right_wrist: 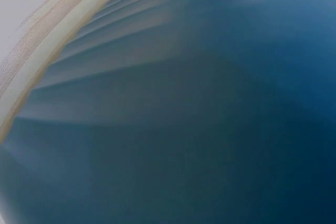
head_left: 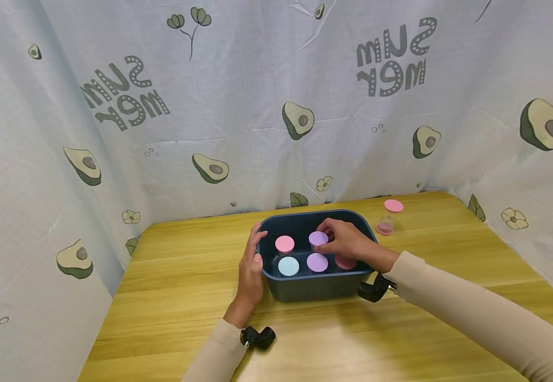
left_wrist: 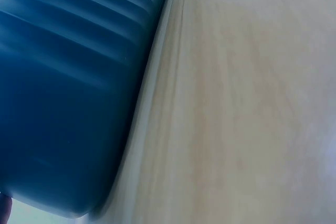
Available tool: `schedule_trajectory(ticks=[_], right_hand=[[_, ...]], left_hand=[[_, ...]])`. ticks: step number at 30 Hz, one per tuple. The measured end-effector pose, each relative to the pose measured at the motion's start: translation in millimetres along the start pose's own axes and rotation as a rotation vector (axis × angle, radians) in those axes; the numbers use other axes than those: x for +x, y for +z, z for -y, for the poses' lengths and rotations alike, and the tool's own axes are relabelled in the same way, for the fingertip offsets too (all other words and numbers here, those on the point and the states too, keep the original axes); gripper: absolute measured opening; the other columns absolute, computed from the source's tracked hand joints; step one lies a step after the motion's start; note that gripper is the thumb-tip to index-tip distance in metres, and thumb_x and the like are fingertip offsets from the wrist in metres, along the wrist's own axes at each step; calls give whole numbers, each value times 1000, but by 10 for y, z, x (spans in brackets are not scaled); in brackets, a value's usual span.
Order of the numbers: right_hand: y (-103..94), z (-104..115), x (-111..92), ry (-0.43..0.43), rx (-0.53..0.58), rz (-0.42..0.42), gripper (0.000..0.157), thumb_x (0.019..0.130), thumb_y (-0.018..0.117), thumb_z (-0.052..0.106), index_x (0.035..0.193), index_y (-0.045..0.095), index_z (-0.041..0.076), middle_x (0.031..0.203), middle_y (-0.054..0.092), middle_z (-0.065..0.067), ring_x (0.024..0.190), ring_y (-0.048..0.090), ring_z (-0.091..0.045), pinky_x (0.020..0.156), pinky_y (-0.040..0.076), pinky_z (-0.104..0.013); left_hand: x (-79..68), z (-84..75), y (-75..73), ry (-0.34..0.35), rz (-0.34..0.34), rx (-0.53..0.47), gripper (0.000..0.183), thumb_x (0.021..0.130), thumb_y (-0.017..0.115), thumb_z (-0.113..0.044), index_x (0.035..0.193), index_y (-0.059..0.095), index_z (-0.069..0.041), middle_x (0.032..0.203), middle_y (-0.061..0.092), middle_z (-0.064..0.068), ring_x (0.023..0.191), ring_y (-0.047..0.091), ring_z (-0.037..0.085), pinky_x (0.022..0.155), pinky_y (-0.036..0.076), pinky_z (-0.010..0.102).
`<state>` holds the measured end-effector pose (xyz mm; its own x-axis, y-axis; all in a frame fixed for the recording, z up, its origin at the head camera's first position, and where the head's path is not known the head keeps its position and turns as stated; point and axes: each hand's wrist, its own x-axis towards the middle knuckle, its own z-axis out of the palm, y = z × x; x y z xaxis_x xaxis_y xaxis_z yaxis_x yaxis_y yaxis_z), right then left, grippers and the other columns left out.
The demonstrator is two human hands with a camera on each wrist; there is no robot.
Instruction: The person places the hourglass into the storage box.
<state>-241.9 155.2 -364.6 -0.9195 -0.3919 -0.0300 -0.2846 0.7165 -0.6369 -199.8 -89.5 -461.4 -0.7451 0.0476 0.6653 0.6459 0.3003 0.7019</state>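
A dark blue bin (head_left: 314, 289) with rounded corners stands on the table, several sand timers with coloured caps upright inside. My right hand (head_left: 348, 239) reaches over the bin's right side and pinches a purple sand timer (head_left: 318, 238) at its cap. Fairly straight fingers of my left hand (head_left: 251, 270) rest along the bin's left end. Near them inside are a pink sand timer (head_left: 284, 244) and a light blue sand timer (head_left: 288, 266). Another purple sand timer (head_left: 317, 262) and a darker pink sand timer (head_left: 345, 262) sit along the front. Both wrist views show mostly the bin's ribbed outer wall (left_wrist: 63, 103).
Outside the bin, a pink sand timer (head_left: 385, 225) stands on the wooden table (head_left: 176, 297) at the back right. A white curtain (head_left: 257, 132) with avocado prints hangs behind the table and along its sides.
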Motion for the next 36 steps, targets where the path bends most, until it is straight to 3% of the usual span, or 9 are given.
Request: schedule_trajectory(ticks=[13, 23, 36], right_hand=[[10, -13, -2, -18, 27, 21, 41, 82, 76, 20, 113, 59, -2, 107, 64, -17, 97, 62, -29, 89, 52, -47], [12, 11, 5, -14, 45, 40, 41, 84, 74, 20, 115, 59, -2, 108, 65, -16, 98, 63, -29, 90, 51, -46], [14, -5, 8, -29, 46, 60, 43, 86, 72, 21, 119, 58, -2, 111, 64, -17, 101, 62, -29, 92, 50, -48]], left_hand=[[7, -27, -1, 13, -3, 12, 51, 96, 26, -29, 141, 42, -11, 157, 28, 9, 143, 26, 29, 108, 24, 62], [5, -32, 0, 5, -2, 17, 54, 92, 27, -19, 144, 37, -8, 156, 30, 11, 143, 25, 30, 107, 25, 63], [6, -21, 2, -4, -1, 18, 53, 94, 27, -24, 144, 38, -10, 156, 29, 9, 144, 25, 29, 108, 24, 62]])
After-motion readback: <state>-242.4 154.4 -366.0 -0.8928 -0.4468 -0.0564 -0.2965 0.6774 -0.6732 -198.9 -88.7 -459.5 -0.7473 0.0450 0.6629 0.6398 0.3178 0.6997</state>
